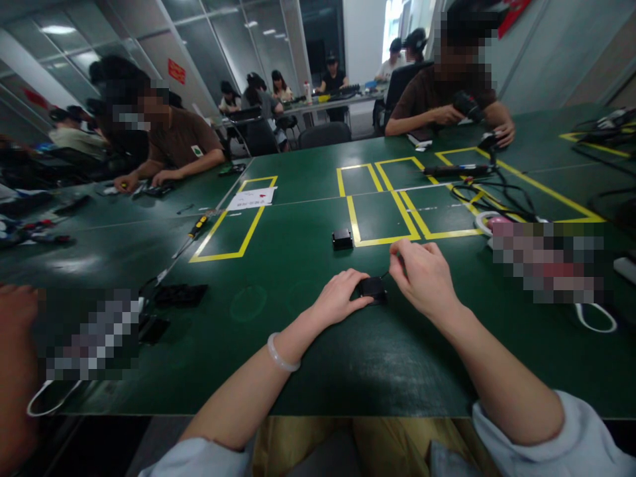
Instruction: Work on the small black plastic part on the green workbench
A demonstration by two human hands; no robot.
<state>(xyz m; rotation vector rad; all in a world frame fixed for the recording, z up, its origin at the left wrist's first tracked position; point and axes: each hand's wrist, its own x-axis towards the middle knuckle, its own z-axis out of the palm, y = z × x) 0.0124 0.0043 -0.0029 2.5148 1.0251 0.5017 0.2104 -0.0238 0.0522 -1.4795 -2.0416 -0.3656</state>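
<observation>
A small black box-shaped part [372, 289] lies on the green table, with the thumb and fingers of my left hand [342, 293] closed around its left side. My right hand [420, 271] is pinched just to the right of it. From those fingertips a thin dark strand [385, 274] reaches toward the part's upper right corner; whether it is a wire or a slim tool, I cannot tell. A similar black box with small side tabs [342, 239] stands apart, farther up the table.
Yellow tape outlines [385, 241] mark the green table [298, 358]. A yellow-black screwdriver [199, 227] and a paper sheet [252, 198] lie left. Black cables [501, 199] and a strapped, blurred-out object [546, 262] are right. Co-workers sit opposite; another person's arm [17, 371] enters at left.
</observation>
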